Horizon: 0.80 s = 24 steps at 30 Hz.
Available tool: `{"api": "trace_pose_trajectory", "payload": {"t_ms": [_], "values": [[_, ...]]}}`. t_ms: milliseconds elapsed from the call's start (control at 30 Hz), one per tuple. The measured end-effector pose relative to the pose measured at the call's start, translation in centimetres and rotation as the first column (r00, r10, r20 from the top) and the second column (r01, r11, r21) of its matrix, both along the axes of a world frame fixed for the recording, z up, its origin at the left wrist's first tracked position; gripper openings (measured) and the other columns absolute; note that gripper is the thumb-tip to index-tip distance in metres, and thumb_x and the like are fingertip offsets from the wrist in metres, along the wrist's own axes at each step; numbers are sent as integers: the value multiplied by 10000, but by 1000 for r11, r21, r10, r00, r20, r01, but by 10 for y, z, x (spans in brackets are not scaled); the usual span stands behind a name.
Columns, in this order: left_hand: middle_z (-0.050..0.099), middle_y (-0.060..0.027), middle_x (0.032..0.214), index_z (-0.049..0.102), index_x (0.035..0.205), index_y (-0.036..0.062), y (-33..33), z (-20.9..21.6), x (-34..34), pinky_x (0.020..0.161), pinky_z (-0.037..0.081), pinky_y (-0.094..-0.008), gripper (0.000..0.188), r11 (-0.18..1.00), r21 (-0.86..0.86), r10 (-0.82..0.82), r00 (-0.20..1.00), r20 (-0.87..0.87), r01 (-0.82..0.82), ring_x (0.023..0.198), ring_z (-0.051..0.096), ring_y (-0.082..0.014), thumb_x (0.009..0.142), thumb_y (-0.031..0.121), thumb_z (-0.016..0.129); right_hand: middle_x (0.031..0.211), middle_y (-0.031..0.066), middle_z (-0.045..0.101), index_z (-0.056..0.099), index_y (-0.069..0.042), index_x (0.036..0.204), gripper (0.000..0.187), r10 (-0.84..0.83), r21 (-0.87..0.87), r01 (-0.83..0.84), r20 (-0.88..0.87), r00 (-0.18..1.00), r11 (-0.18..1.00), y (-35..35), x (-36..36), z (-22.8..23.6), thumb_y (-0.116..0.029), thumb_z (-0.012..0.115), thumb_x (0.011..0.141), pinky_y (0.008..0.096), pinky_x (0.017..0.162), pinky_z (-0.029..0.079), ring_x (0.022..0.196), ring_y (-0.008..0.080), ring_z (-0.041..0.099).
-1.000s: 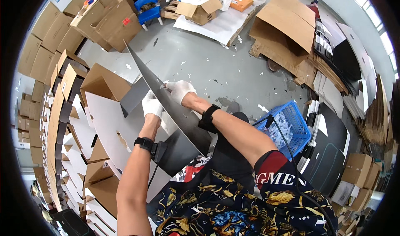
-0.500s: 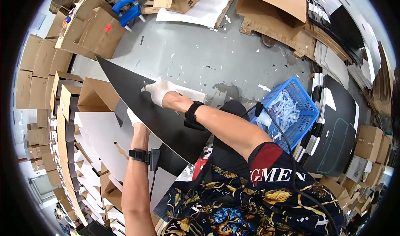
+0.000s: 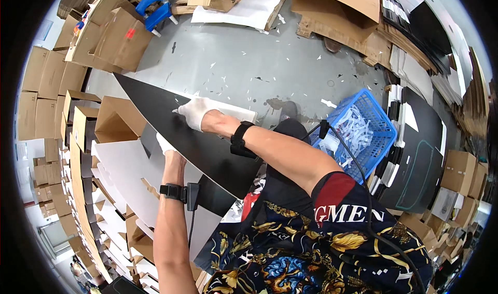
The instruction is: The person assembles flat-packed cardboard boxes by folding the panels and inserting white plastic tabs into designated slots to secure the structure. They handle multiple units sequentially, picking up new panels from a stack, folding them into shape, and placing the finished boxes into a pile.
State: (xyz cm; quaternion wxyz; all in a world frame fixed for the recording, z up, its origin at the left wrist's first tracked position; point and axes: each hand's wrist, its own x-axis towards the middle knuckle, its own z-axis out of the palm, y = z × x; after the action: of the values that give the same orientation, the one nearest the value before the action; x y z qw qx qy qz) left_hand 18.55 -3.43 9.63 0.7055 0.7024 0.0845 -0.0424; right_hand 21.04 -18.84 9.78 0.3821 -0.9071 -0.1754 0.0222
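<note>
A large black sheet (image 3: 207, 154) with a long curved edge slants across in front of me, its pointed end toward the far left. My left hand (image 3: 165, 143), in a white glove, is at the sheet's near edge and holds it. The sheet hides most of those fingers. My right hand (image 3: 197, 113), also gloved in white, is over the sheet's upper face near the far edge. Its fingers are drawn together and point left. Anything small between them is too fine to make out. A white block-like piece (image 3: 241, 112) shows past the far edge, beside my right wrist.
A blue plastic basket (image 3: 384, 138) with white scraps stands on my right, near stacked black sheets (image 3: 415, 154). Open cardboard boxes (image 3: 116, 120) and large pale sheets (image 3: 124, 164) lie on my left. A blue stool (image 3: 155, 11) is farther off. Scraps litter the grey floor (image 3: 233, 55).
The black sheet and both hands appear slightly farther left. The right hand's fingertips still sit over the same part of the sheet.
</note>
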Motion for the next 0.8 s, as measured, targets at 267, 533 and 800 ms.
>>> {"api": "trace_pose_trajectory", "payload": {"t_ms": [267,533,800], "values": [[668,-16,965,675,1181,23,-10,8,-2,661,522,-314,268,982,-165,87,996,-21,-89,810,640,-147,975,188,630,1055,157,726,720,-203,1219,421,-78,-24,77,-34,996,997,1,10,14,-79,556,852,439,843,570,963,344,713],[679,-30,943,682,1166,18,-12,24,4,681,524,-325,272,987,-8,155,971,-182,-159,814,644,-154,998,212,592,1020,171,731,737,-165,1156,336,-49,-87,49,1,999,995,4,16,19,-106,559,877,458,815,570,934,368,713],[711,-24,968,718,1138,11,-15,34,7,738,509,-271,215,986,14,166,974,-155,-166,855,643,-126,971,78,601,1004,181,727,736,-145,1111,275,-26,-66,27,25,999,997,8,20,3,-191,568,897,471,811,566,944,380,707]]}}
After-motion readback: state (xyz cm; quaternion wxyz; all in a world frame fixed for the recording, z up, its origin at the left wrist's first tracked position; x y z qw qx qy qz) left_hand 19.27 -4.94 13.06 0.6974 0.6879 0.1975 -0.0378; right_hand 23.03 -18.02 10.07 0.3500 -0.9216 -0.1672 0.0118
